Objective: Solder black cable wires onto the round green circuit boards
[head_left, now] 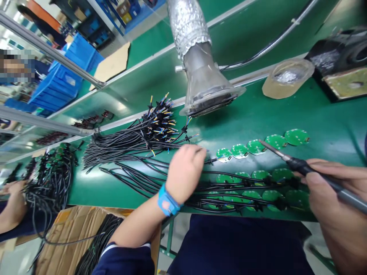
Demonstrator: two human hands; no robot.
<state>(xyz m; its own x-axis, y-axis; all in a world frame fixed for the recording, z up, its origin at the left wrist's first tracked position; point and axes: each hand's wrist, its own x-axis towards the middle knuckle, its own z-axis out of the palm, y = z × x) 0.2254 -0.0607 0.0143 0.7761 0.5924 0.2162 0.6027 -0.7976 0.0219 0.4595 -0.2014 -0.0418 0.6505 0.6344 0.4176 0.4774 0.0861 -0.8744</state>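
Note:
My right hand (329, 191) grips a soldering iron (299, 165), its metal tip pointing left over the back row of round green circuit boards (256, 146). My left hand (186, 170), with a blue band at the wrist, is closed on a black cable (210, 162) left of that row; the fingers partly hide it. Coloured wires at the cable's end reach the leftmost board (224, 154). Nearer my body lie two more rows of green boards (260, 175), with black cables across them. A large bundle of black cables (120, 145) with bare coloured wire ends lies left of my left hand.
A fume extraction hood (205, 82) hangs above the bench's middle. A yellowish cup (282, 84) and a dark stand (341, 57) are at the back right. At far left, a co-worker's hand (15, 189) is by piled cables (59, 175). Cardboard (77, 225) lies below.

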